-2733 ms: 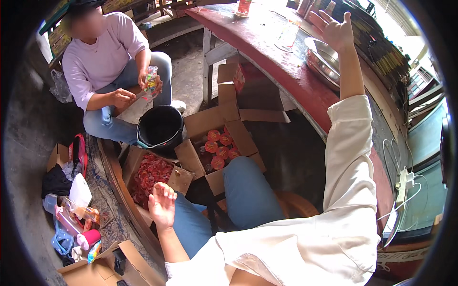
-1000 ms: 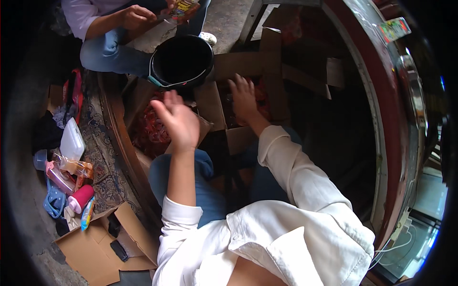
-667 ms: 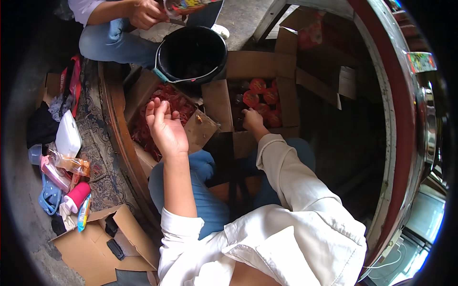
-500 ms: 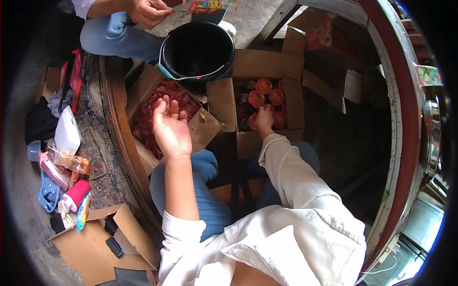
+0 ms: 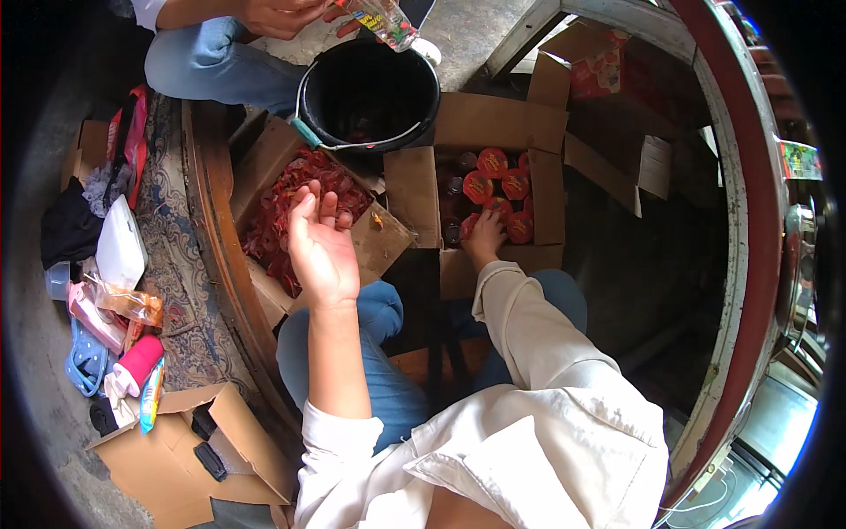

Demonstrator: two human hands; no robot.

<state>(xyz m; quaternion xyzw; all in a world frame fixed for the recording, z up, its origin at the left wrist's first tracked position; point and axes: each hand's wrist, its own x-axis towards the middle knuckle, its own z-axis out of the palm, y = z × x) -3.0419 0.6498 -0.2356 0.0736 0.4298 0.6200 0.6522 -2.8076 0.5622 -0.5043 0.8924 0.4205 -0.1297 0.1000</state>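
Red-lidded jars [image 5: 493, 189] are sitting packed in an open carton [image 5: 480, 123] at about 1 o'clock from the picture's centre, and the right hand [image 5: 485, 238] is reaching down into the carton's near end, fingers resting on the jars there. Whether those fingers are closing round one jar cannot be told, since the hand is covering what lies under it. The white sleeve [image 5: 538, 335] is running from the lower middle up to that hand, passing over a knee in blue jeans.

The left hand [image 5: 319, 242] is hovering at 11 o'clock, palm up, fingers spread loosely and gripping nothing. It is hanging above the edge of a second carton [image 5: 379, 242], which is holding a heap of small red wrappers [image 5: 291, 207].

A black bucket [image 5: 368, 93] is standing at 12 o'clock, touching the far flaps of both cartons. Above it, at the top edge, another person's hands [image 5: 282, 13] are holding a clear packet [image 5: 388, 19] with coloured contents over the bucket's rim.

At 9 o'clock a patterned rug [image 5: 181, 291] is lying beside a scatter of bags and a pink bottle [image 5: 139, 361]. At 7 o'clock a smaller open box [image 5: 189, 445] is sitting on the floor. A dark red table edge [image 5: 749, 194] is curving down the frame at 3 o'clock.
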